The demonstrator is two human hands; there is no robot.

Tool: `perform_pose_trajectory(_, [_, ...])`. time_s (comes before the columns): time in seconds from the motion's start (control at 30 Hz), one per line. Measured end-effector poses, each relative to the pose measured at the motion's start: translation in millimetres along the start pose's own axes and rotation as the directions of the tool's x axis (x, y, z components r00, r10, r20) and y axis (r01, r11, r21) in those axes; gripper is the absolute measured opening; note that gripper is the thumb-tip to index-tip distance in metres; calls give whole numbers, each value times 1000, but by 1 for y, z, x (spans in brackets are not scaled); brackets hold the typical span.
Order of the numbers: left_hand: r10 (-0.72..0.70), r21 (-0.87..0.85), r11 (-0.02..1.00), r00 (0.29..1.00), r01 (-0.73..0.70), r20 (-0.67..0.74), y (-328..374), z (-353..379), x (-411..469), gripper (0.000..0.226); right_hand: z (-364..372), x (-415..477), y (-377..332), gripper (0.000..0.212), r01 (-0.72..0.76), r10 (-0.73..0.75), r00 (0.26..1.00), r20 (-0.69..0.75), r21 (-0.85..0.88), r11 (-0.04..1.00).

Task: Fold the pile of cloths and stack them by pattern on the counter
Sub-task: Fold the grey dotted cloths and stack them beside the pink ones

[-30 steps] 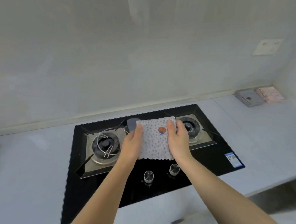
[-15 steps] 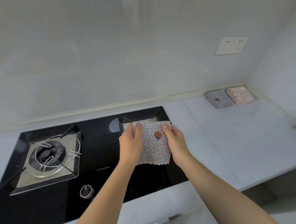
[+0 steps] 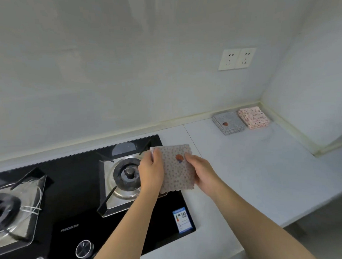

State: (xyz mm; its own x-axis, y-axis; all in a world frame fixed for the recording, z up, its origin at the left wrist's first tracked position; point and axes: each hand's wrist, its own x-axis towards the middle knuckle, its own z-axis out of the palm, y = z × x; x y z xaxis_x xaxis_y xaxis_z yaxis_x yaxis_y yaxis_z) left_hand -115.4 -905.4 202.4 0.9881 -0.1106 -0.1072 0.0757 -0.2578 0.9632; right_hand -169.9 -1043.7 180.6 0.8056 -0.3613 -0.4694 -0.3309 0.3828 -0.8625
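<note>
Both the left hand [image 3: 151,171] and right hand [image 3: 201,172] grip a folded dotted cloth [image 3: 177,168] above the stove's [image 3: 76,210] right edge; two folded stacks [image 3: 229,123] sit in the tabletop's [image 3: 255,175] far right corner.

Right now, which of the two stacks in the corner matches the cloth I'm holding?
The grey stack, left of the pink stack: it has the same small dots and orange mark as the held cloth.

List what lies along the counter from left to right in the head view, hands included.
Left burner → right burner → left hand → dotted grey cloth held between the hands → right hand → grey cloth stack → pink cloth stack.
</note>
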Motion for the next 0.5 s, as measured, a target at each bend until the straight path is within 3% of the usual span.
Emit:
perform_pose_trajectory(0.1, [-49,-20,998,993,52,109,-1,37,18,36,-28,20,-12,36,49,-54,992,-115,-43,998])
perform_pose_trajectory(0.23, [-78,63,996,989,70,125,-2,91,35,35,-63,49,-21,46,164,-257,922,-289,-308,937])
perform_pose_trajectory(0.33, [-138,138,983,981,119,138,-5,142,50,31,-97,74,-29,41,215,-401,857,-323,-483,849])
perform_pose_trajectory(0.5, [-167,239,961,982,141,91,-1,259,82,36,-191,150,-57,36,184,-479,822,-308,-652,735])
